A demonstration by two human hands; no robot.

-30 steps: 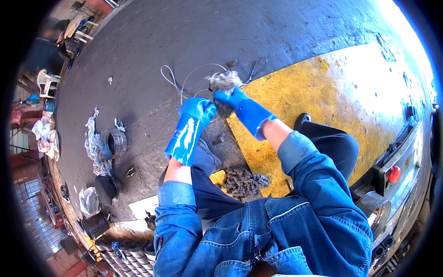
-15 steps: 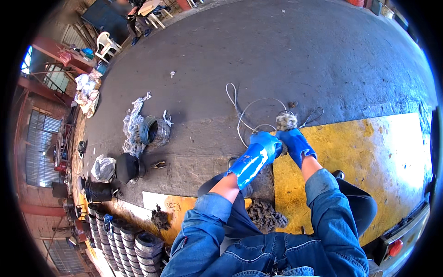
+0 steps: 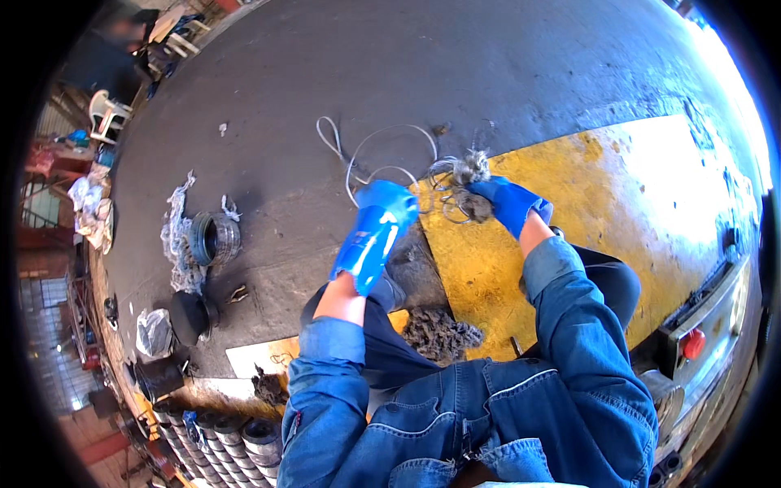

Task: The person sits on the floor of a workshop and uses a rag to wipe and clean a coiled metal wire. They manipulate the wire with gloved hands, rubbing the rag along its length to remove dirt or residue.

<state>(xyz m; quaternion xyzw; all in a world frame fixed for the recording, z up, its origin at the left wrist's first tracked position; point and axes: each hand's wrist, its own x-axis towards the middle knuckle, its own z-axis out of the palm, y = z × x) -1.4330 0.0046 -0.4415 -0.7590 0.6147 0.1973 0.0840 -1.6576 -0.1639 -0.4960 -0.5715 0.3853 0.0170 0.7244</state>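
Observation:
My left hand (image 3: 387, 203), in a shiny blue glove, is above the edge of the yellow sheet. Its fingers are turned away from view, so their grip is hidden. Thin wire cable (image 3: 396, 128) loops on the dark floor beyond it, and part of the loop passes behind this glove. To the right, my right hand (image 3: 508, 202), gloved the same way, is closed on a shaggy grey fibre clump (image 3: 472, 167). A browner tuft (image 3: 474, 206) hangs just below it. Several thin wire strands (image 3: 443, 175) curl between the two hands, touching the clump.
Dark matted fibre (image 3: 439, 333) lies between my legs. A wire-wrapped coil (image 3: 224, 238) and grey shredded fibre (image 3: 176, 236) lie on the left, near a white plastic bag (image 3: 154, 333). Black ring stacks (image 3: 260, 439) stand at lower left. A metal box with a red knob (image 3: 693, 344) is at right.
My hands have come apart, the right one moving to the right with the grey fibre clump. More loose wire strands show between them. The whole view has shifted.

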